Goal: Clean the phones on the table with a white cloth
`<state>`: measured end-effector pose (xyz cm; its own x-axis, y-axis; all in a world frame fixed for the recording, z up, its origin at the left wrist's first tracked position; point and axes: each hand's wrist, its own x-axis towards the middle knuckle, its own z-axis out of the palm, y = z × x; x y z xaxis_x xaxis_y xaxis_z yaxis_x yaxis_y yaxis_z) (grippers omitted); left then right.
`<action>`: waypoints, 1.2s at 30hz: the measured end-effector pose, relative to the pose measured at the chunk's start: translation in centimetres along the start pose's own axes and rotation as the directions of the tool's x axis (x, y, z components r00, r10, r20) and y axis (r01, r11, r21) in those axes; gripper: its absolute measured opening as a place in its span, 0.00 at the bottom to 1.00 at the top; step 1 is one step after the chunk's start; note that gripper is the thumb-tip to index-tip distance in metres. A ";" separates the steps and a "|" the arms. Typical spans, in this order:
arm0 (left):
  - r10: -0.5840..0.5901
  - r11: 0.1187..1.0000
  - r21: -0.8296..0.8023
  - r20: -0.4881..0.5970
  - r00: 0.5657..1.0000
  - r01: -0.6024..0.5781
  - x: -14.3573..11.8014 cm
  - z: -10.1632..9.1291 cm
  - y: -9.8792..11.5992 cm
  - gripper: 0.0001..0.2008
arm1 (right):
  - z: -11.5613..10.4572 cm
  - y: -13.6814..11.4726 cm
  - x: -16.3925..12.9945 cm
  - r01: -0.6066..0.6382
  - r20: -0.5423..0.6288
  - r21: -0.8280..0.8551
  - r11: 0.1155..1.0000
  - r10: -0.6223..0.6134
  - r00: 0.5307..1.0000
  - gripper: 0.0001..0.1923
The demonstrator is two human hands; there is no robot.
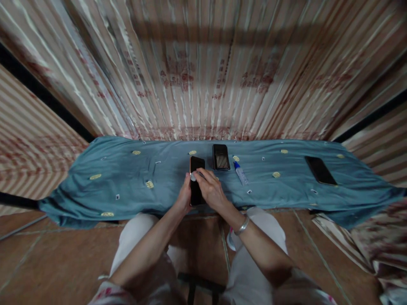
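My left hand (184,193) is closed around the left edge of a black smartphone (197,195), which is tilted lengthwise away from me over the cloth near its front edge. Over the phone's screen, my right hand (210,189) pinches a small whitish piece (193,176) against the upper left part of the glass; it is too small to tell what kind it is. A silver bracelet (243,224) circles my right wrist. Just beyond my right hand lies a dark box-like device with a screen (221,157). Beside it rests a clear bottle with a blue cap (241,173).
A blue-green patterned cloth (171,182) covers the long low surface. Another black smartphone (320,171) lies toward its right end. Striped curtains (197,84) hang behind and at both sides, with dark poles (47,93) at the corners. My knees are close to the front edge.
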<state>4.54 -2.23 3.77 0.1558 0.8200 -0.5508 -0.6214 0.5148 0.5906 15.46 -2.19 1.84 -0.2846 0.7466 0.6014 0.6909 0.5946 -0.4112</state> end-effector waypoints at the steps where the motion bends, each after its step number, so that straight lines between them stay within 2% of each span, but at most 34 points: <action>1: 0.005 1.000 -0.006 0.017 1.000 -0.005 -0.1 0.1 -0.3 0.21 | -0.1 0.2 0.3 -0.020 -0.011 -0.006 1.000 0.020 1.000 0.20; 4: 0.032 0.999 0.022 0.043 0.999 -0.032 -0.4 0.2 -1.0 0.19 | -0.4 1.0 1.1 -0.070 -0.053 -0.016 0.997 0.069 0.996 0.20; 9: -0.006 0.988 0.157 0.050 0.999 -0.002 -0.8 0.1 -1.8 0.23 | -0.8 2.1 2.0 -0.137 -0.093 -0.009 0.990 0.136 0.986 0.20; 20: -0.004 0.990 0.139 0.095 0.996 -0.009 -1.0 0.0 -0.6 0.26 | -0.7 3.9 1.7 -0.205 -0.161 -0.010 0.979 0.201 0.966 0.19; 24: 0.013 0.989 0.143 0.128 0.992 -0.032 -0.8 0.0 -1.3 0.25 | -0.7 3.4 1.9 -0.209 -0.158 0.016 0.978 0.208 0.965 0.20; 30: 0.013 0.989 0.143 0.096 0.995 -0.027 -0.7 0.4 -1.9 0.21 | -0.8 1.7 2.2 -0.145 -0.188 0.024 0.989 0.147 0.971 0.19; 36: 0.119 0.992 0.039 0.034 0.992 -0.120 -0.1 0.4 -0.9 0.16 | -0.4 0.2 1.6 -0.086 -0.103 0.077 0.993 0.094 0.990 0.20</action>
<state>5.39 -2.71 3.48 0.1067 0.8832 -0.4566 -0.6056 0.4220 0.6747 15.43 -1.01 3.00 -0.1488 0.7642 0.6276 0.6594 0.5496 -0.5130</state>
